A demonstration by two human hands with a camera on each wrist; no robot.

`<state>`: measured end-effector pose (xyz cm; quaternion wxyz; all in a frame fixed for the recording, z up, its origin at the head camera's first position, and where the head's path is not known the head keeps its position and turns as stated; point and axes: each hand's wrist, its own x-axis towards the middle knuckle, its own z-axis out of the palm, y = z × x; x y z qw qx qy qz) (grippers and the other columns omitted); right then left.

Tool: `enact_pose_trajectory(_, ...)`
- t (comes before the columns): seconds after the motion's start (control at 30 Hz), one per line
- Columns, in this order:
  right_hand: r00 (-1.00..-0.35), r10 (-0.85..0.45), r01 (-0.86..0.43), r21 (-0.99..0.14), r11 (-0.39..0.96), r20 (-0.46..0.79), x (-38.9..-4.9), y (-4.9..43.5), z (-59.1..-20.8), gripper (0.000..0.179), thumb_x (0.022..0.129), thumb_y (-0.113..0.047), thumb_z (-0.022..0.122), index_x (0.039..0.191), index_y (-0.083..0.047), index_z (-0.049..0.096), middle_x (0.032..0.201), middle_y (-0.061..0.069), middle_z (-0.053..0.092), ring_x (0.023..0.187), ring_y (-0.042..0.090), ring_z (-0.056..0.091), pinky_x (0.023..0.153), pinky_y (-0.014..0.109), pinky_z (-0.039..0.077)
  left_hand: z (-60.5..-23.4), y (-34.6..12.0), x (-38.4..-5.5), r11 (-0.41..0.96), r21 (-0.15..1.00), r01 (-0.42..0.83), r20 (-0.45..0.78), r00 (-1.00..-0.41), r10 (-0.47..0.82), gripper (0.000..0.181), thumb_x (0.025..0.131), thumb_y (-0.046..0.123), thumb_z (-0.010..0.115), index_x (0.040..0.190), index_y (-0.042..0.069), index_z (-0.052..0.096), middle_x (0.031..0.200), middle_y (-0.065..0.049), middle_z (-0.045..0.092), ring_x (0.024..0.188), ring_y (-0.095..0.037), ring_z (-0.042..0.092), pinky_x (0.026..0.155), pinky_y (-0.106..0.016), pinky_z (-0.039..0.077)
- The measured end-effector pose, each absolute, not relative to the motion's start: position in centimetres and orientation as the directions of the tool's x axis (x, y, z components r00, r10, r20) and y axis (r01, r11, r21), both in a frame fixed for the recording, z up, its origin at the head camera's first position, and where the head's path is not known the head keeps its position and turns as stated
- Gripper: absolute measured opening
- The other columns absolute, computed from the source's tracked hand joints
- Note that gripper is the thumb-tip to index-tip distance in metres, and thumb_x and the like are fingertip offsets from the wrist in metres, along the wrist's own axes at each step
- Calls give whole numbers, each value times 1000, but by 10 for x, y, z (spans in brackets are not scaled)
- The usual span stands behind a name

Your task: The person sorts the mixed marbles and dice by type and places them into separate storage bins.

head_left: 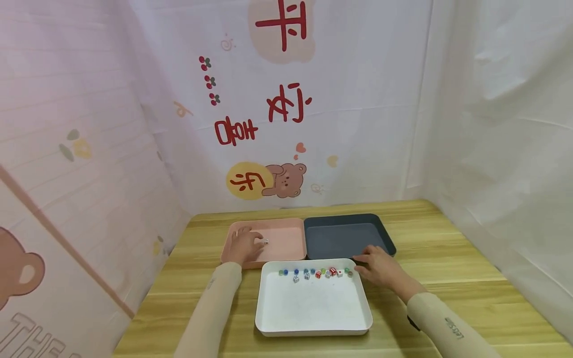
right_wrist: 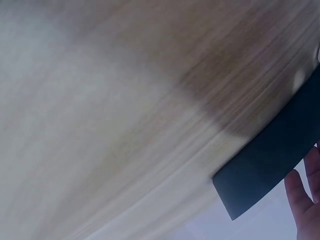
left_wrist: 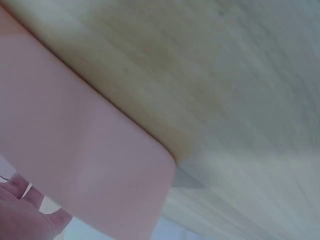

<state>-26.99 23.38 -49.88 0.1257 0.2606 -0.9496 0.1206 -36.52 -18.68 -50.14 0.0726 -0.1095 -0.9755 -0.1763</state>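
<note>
Over the pink tray [head_left: 286,226] at the back left, my left hand [head_left: 243,244] pinches a small white die [head_left: 265,241] between thumb and fingertips. The left wrist view catches only part of that hand [left_wrist: 27,212] behind the tray's pink wall [left_wrist: 85,135]. My right hand [head_left: 378,266], its fingers loosely extended, hovers by the back right corner of the white tray [head_left: 313,332] and the front edge of the dark blue tray [head_left: 342,219]. Along the white tray's far side lie several glass marbles [head_left: 296,272], red dice [head_left: 318,274] and white dice [head_left: 296,279].
All three trays stand on a wood-grain table [head_left: 447,278], the pink and dark ones side by side behind the white one. White printed cloth [head_left: 358,99] hangs at the back and both sides.
</note>
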Motion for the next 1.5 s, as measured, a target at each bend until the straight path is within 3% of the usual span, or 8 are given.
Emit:
enact_pose_trajectory(0.27,-839,-466,-521,-161,838,281,-269,234,-500,32,93,-26,70,117,-6,74,102,12,61,93,31,58,81,47,51,-489,-192,-355,910,323,259,170,-962,214,26,95,31,68,118,18,73,145,-16,49,140,-35,33,114,-63,15)
enact_pose_trajectory(0.47,-841,-467,-519,-161,840,272,-268,233,-498,32,94,-26,69,119,-6,73,103,12,61,95,32,58,82,47,51,-478,-189,-350,894,331,300,186,-950,250,30,94,31,70,120,14,73,141,-15,54,140,-35,32,115,-60,17)
enact_pose_trajectory(0.87,-838,-464,-518,-154,841,287,-268,233,-499,32,93,-26,70,119,-6,73,101,12,60,94,31,58,81,48,51,-474,-177,-329,826,406,392,216,-919,330,27,93,24,72,115,9,73,145,-24,45,140,-39,31,114,-62,17)
enact_pose_trajectory(1.13,-828,-470,-525,-131,841,305,-267,233,-501,31,94,-26,69,119,-9,73,99,10,59,90,29,57,79,47,51,-478,-173,-313,816,375,440,224,-897,381,29,93,29,72,116,12,73,144,-22,46,139,-40,33,114,-58,20)
enact_pose_trajectory(1.5,-835,-467,-517,-122,847,292,-266,232,-500,31,93,-25,69,119,-8,72,98,10,58,91,29,57,79,46,51,-484,-160,-285,767,445,463,285,-885,369,24,90,28,75,108,13,75,141,-19,49,138,-39,35,112,-60,20)
